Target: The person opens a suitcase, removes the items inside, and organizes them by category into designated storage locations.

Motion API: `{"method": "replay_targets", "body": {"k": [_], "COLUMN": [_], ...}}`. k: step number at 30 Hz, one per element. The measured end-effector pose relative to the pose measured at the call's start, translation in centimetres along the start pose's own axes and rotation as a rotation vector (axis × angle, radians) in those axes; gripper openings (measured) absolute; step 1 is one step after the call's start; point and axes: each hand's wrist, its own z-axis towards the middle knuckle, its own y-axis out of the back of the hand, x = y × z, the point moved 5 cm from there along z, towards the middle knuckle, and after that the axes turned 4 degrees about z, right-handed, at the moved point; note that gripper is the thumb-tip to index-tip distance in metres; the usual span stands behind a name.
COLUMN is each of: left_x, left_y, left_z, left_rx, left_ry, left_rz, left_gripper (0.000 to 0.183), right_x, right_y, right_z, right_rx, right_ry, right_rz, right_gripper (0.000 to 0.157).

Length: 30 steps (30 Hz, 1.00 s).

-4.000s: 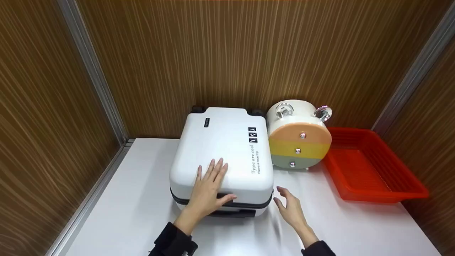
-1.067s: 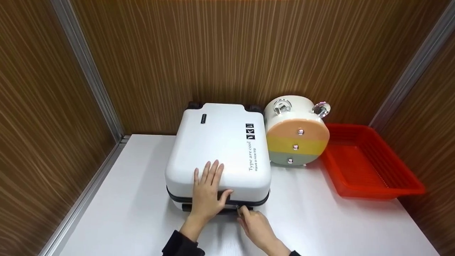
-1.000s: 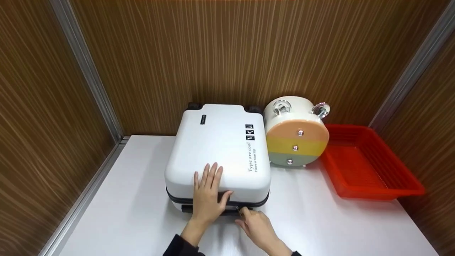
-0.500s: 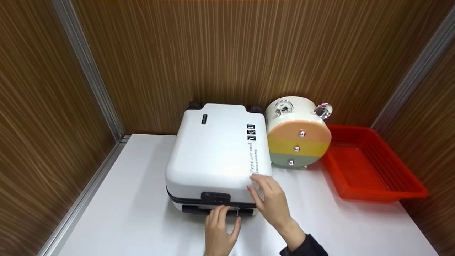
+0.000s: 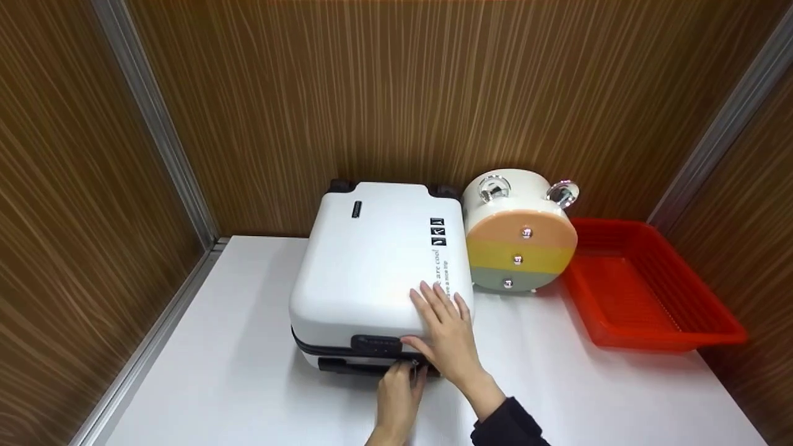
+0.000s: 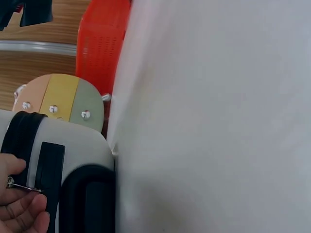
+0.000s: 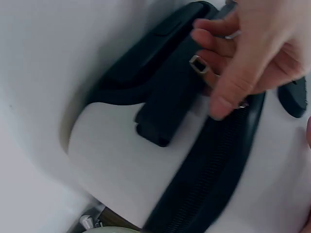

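Observation:
A white hard-shell suitcase [image 5: 378, 260] lies flat on the table, with a black zipper band [image 7: 214, 165] around its side and a dark handle [image 7: 146, 63] on the front. My left hand [image 5: 395, 396] is at the front edge and pinches a metal zipper pull [image 6: 25, 187] between thumb and fingers. That pull's open end [image 7: 199, 65] pokes out past the fingertips in the right wrist view. On the lid's front right corner my right hand [image 5: 449, 334] rests with fingers spread, partly covering the printed lettering. Its thumb reaches toward the black lock [image 5: 376, 344].
A round striped box [image 5: 520, 248] with silver ear-like parts stands close against the suitcase's right side. Farther right sits a red plastic basket [image 5: 644, 337]. Wood-grain panels [image 5: 396, 93] enclose the white table [image 5: 235, 359] at the back and sides.
The hands have traded roles: earlier my left hand pressed the lid while the right held the zipper pull. Now the left pinches the pull and the right lies on the lid.

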Motion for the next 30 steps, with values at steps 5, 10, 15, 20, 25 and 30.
{"method": "replay_targets", "body": {"k": [5, 10, 15, 20, 25, 30], "left_x": [0.1, 0.1, 0.3, 1.4, 3.8, 6.6], "left_y": [0.2, 0.5, 1.4, 2.6, 4.8, 7.0], "left_z": [0.1, -0.3, -0.7, -0.6, -0.4, 0.2], "left_rx": [0.017, 0.016, -0.003, -0.039, -0.133, -0.143], "left_ry": [0.003, -0.027, -0.074, -0.091, -0.068, -0.034], "left_rz": [-0.026, -0.041, -0.019, 0.012, 0.057, 0.081], "left_gripper": [0.007, 0.007, 0.007, 0.006, 0.004, 0.002], "right_x": [-0.1, -0.3, -0.3, -0.2, -0.1, -0.4], "right_y": [-0.3, -0.4, -0.5, -0.6, -0.5, -0.2], "right_z": [-0.1, -0.2, -0.4, -0.3, -0.2, -0.2], "right_rx": [-0.035, -0.047, -0.046, -0.047, -0.054, -0.058], "right_ry": [0.02, 0.019, 0.02, 0.023, 0.034, 0.024], "right_rz": [-0.051, -0.058, -0.045, -0.029, -0.035, -0.024], "right_gripper": [0.075, 0.073, 0.072, 0.073, 0.074, 0.074]}}
